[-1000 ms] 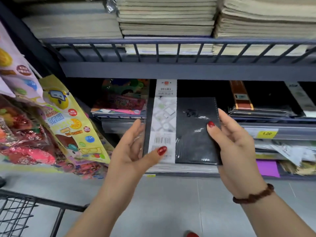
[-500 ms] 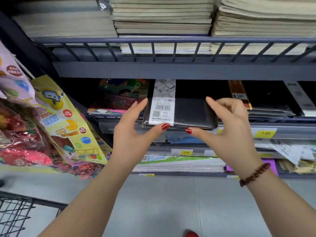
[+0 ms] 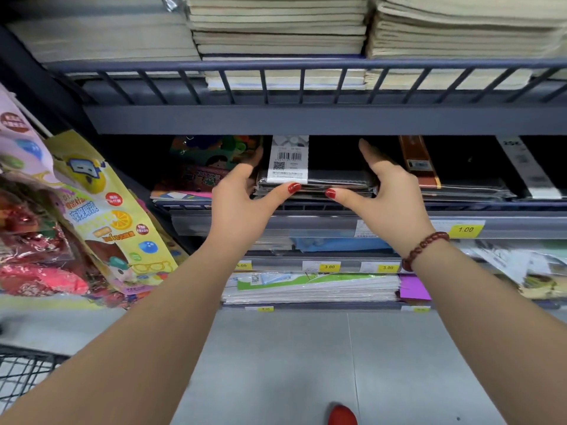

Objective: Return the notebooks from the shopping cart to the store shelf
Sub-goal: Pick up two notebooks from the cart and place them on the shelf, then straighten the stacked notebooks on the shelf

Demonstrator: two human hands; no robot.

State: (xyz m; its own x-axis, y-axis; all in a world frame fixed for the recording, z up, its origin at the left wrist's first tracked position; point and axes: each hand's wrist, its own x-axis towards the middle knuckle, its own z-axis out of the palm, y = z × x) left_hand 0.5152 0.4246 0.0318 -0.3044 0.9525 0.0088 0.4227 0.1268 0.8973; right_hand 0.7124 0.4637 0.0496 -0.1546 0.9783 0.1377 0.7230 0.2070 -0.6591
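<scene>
At the lower left of the frame the wire corner of the shopping cart (image 3: pixel 21 372) is showing, and you cannot tell from here whether more notebooks are waiting inside it. Higher up, mid-frame, you are bracketing the black notebook (image 3: pixel 316 179) from both sides: your left hand (image 3: pixel 242 204) is cupping its left edge, your right hand (image 3: pixel 386 197) its right edge, fingers spread along the sides and both thumbs pressing the front edge. A second ago you were holding it upright in front of the shelf; now it is lying flat on the stack of like notebooks on the middle shelf (image 3: pixel 306 222), white barcode band facing up. This one is looking all but shelved, so you are likely squaring it up before letting go.
</scene>
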